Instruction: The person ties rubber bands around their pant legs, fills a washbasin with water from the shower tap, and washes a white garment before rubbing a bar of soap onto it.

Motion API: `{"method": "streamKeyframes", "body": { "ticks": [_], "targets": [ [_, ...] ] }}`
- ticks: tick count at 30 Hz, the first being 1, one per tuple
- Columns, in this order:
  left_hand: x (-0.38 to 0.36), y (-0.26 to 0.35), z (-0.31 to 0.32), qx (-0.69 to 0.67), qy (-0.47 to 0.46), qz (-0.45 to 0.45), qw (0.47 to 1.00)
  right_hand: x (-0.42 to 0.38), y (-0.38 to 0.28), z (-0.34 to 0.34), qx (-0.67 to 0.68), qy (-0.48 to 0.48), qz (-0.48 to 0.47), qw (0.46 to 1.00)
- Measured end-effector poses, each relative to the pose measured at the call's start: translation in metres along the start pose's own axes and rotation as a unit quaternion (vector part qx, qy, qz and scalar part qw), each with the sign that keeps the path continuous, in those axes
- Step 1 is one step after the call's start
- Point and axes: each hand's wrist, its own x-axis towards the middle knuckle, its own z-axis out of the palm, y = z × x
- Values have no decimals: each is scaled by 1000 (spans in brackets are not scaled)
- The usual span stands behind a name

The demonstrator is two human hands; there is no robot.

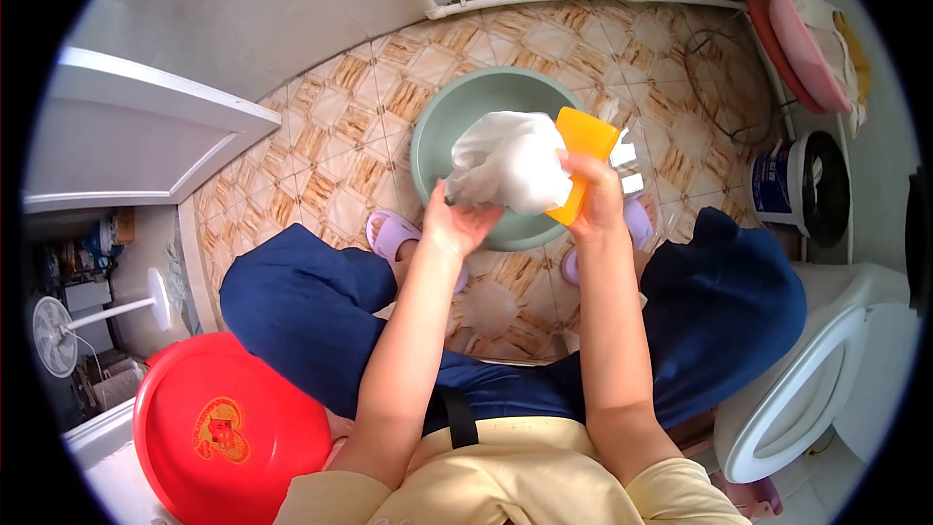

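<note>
A bunched white cloth [505,157] is held up over a grey-green basin [457,102] on the tiled floor. My left hand [463,226] supports the cloth from its lower left side, its fingers partly hidden under the fabric. In my right hand [593,196] is a flat orange object [587,132], gripped at its middle and tilted against the cloth's right side. The fingertips of my right hand touch the cloth's edge. What the orange object is, I cannot tell for sure.
A red basin [262,408] stands at lower left, near a white door [155,131] and a fan [55,335]. At right are a toilet [807,399], a black-and-white bucket [792,190] and a pink basin [802,44]. White items lie beside the green basin.
</note>
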Motion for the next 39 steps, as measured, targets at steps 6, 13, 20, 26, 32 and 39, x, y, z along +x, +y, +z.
{"method": "streamKeyframes", "body": {
  "ticks": [6,13,20,26,32,39],
  "targets": [
    [-39,-17,21,92,-289,-34,952,3,6,14,-568,-4,28,823],
    [-16,-12,15,6,-320,55,946,10,4,3,-379,119,21,918],
    [12,-26,-2,39,-412,108,904,22,84,-12,-552,199,-190,787],
    [7,-31,-8,75,-263,97,957,31,76,-9,-725,147,5,673],
    [16,-12,-18,98,-416,178,886,-12,121,32,-832,-44,-242,497],
    [6,-20,-1,75,-302,98,945,22,81,-11,-694,199,-49,690]
  ]
}}
